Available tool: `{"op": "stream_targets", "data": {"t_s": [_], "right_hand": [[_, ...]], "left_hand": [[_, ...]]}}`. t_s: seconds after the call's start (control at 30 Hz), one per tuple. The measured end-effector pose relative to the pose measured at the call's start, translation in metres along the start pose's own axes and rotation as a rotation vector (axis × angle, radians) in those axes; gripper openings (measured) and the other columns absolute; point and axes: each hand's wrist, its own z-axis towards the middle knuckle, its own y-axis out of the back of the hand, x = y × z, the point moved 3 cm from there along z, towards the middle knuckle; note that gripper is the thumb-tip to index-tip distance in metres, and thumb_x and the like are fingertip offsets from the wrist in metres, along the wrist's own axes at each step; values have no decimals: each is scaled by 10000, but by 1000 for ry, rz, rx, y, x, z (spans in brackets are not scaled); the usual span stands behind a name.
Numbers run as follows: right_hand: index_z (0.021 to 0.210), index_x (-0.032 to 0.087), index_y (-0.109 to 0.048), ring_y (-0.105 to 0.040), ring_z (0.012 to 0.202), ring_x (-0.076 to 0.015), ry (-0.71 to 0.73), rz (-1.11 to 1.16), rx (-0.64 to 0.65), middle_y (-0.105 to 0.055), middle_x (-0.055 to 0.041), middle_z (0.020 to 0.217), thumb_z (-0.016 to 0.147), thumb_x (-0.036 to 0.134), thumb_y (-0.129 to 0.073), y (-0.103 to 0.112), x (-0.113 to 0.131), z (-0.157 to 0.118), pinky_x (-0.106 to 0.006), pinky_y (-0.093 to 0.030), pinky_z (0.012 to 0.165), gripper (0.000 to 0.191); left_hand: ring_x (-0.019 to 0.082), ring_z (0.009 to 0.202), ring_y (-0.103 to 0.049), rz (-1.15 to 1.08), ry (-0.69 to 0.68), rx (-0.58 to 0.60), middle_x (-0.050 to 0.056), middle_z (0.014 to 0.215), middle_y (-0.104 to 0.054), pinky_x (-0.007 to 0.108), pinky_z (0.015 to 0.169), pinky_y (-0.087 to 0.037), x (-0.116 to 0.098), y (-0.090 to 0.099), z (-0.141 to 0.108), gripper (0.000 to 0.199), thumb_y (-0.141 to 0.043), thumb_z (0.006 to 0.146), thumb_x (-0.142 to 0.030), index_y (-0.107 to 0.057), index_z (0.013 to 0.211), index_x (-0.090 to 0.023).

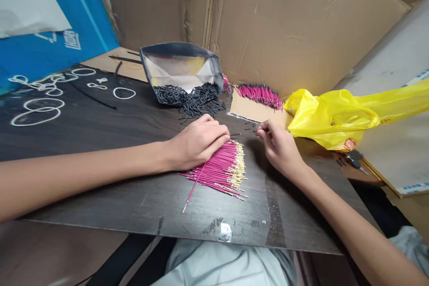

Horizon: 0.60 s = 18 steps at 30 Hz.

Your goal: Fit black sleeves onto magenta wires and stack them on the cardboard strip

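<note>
My left hand (201,140) is closed, thumb and fingers together, over the upper left of a fanned pile of pink wires (217,165) with bare yellowish ends. One pink wire (193,190) runs out below it, apart from the pile's direction, and a pink bit shows at its fingertips. A thin black piece (236,134) lies just past those fingertips. To the right, my right hand (281,149) is raised a little with thumb and forefinger pinched. Whatever may be in that pinch is too small to make out. Small black bits (250,126) lie beside its fingertips.
Behind my hands, an open bag (181,65) spills short black tubes (197,100). Pink wires with dark ends (261,95) rest on a cardboard piece (246,109). A yellow plastic bag (331,116) is at right; white rubber bands (42,111) and keys (357,161) lie around.
</note>
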Motion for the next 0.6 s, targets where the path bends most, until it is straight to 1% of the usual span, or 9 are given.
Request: {"op": "stream_targets", "data": {"t_s": [0.1,0.2,0.47,0.6], "right_hand": [[986,204,-512,-616,826,-150,56,99,-27,-629,-38,924,988,165,-486,0,25,-3,-279,-510,762,47],[1010,206,-525,-626,845,-150,72,157,-40,-631,-40,946,984,167,-503,-3,37,-4,-289,-537,785,52],[1015,199,-542,-614,824,-131,105,156,-30,-631,-26,939,981,148,-527,-2,38,-5,-273,-536,760,64],[1023,205,-540,-612,814,-138,120,144,-14,-632,-30,938,989,152,-518,-4,42,-5,-282,-532,739,67]], "left_hand": [[166,751,-491,6,12,6,35,811,-618,338,836,-397,0,0,-1,279,-383,1050,-246,-595,900,-144],[170,768,-500,11,19,4,40,819,-625,339,833,-402,1,-1,-1,287,-373,1054,-251,-597,910,-145],[169,770,-499,20,-8,18,40,834,-628,341,832,-406,-1,0,0,269,-379,1052,-238,-590,916,-142],[171,765,-501,19,-4,23,43,833,-638,346,834,-413,-1,0,0,275,-376,1052,-246,-591,914,-146]]}}
